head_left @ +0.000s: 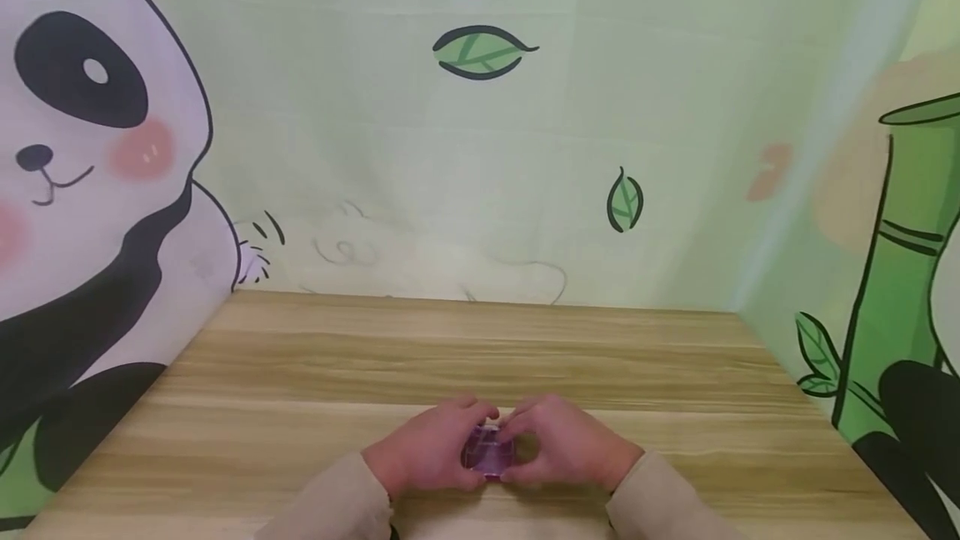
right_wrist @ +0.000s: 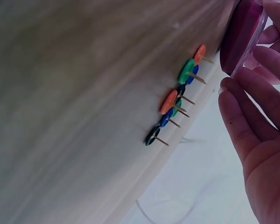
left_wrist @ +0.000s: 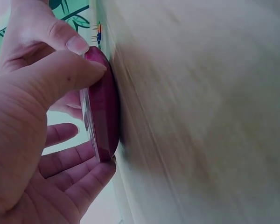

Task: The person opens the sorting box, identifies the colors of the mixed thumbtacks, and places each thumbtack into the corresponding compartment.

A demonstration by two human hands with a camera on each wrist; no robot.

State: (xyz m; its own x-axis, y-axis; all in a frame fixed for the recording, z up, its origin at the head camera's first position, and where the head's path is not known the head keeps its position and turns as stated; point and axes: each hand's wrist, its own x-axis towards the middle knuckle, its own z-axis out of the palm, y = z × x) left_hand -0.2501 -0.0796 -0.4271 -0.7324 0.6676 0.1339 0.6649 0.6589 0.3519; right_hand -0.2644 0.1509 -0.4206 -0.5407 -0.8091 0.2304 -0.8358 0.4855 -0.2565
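Note:
A small purple case (head_left: 491, 452) with a clear, flat lid lies on the wooden table near its front. From its left side my left hand (head_left: 429, 445) holds it, the thumb on the near edge and the fingers round the far side. My right hand (head_left: 564, 442) grips the right end between thumb and fingers. In the left wrist view the case's dark magenta wall (left_wrist: 105, 109) is seen side-on, close to the tabletop. Several thumbtacks, among them an orange thumbtack (right_wrist: 168, 101) and a green thumbtack (right_wrist: 186, 72), lie points up in the right wrist view.
The wooden tabletop (head_left: 465, 352) meets a pale green cloth backdrop (head_left: 360, 123) printed with leaves. A panda print (head_left: 90, 215) covers the left side, and a bamboo print (head_left: 892, 290) stands on the right. A black thumbtack (right_wrist: 152, 135) ends the row of tacks.

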